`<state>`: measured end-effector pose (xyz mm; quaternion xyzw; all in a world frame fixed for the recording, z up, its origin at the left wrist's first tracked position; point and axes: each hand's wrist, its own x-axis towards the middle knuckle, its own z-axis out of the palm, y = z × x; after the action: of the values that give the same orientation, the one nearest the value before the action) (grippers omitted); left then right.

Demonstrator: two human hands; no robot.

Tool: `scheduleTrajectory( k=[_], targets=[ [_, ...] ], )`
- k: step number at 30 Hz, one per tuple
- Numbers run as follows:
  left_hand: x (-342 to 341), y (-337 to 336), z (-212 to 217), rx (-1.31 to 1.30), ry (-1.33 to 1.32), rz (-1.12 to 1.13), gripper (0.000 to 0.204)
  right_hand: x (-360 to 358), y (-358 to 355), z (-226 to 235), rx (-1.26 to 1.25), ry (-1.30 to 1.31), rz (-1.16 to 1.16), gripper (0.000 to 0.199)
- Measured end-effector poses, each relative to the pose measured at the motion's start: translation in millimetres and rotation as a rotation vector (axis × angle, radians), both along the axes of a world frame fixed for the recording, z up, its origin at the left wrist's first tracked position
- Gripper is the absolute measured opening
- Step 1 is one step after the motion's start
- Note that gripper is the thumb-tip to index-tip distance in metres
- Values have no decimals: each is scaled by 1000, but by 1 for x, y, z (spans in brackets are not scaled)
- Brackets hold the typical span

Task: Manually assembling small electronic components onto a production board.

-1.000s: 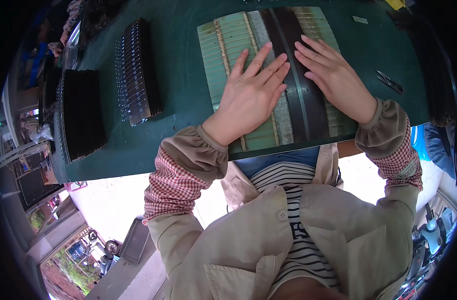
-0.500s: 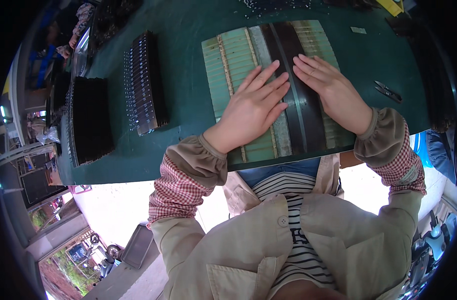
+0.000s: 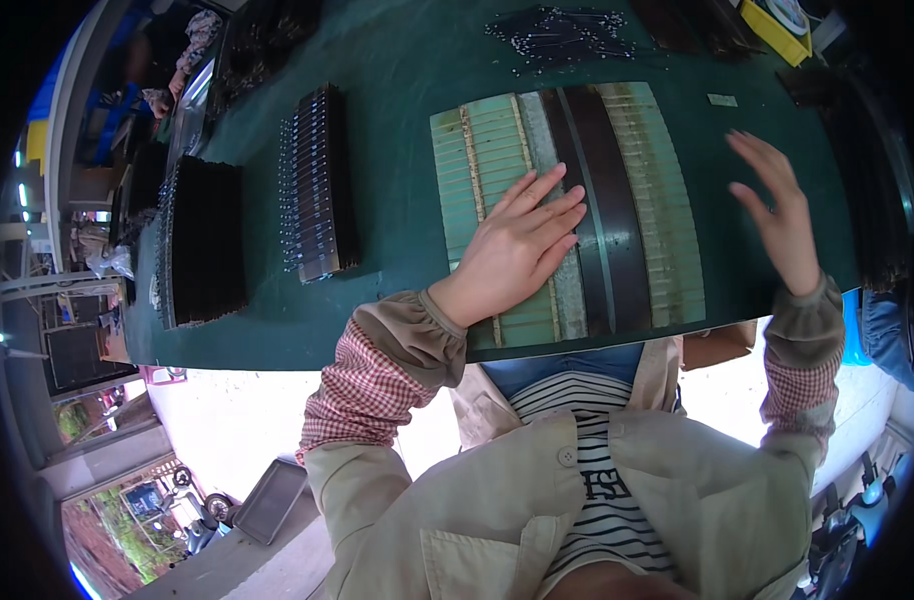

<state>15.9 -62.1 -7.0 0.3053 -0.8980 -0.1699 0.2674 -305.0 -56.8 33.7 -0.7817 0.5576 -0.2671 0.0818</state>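
My left hand lies flat with its fingers stretched over a pale green ridged board. Its fingertips reach the left one of two dark brown strips, which run lengthwise on the board with a thin green line between them. A grey band and a pair of narrow, worn raised strips lie left of these, partly under the hand. Right of the board, my right hand is over the table with thumb and fingers apart. Nothing shows between its fingers; what lies beneath the palm is hidden.
On the green table, a dark block with pale-tipped pins stands left, beside a stack of dark pieces. Loose pale-headed pins lie at the back. A small pale card and yellow tray are at right.
My right hand has lifted off the board and moved right, over the spot where small dark snips showed; they are out of sight now. My left hand stays on the board. The view has shifted.
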Motion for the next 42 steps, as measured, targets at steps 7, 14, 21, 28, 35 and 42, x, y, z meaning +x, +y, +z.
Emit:
scheduleTrajectory(
  k=[7, 14, 21, 28, 35, 42],
  targets=[
    [3, -12, -2, 53, 73, -52, 24, -78, -15, -26, 229, 55, -196, 43],
    [21, -12, 13, 132, 412, 205, 19, -30, -100, -8, -90, 169, 106, 25],
    [13, -9, 9, 95, 383, 211, 15, 45, -185, -10, -78, 211, 369, 26],
    [7, -9, 7, 96, 386, 199, 16, 105, -223, -22, -168, 144, 428, 26],
    [8, -11, 5, 98, 391, 197, 16, 110, -221, -27, 40, 191, 369, 19],
    [9, -10, 5, 95, 386, 189, 15, 101, -215, -38, -228, 96, 335, 17]
  ],
)
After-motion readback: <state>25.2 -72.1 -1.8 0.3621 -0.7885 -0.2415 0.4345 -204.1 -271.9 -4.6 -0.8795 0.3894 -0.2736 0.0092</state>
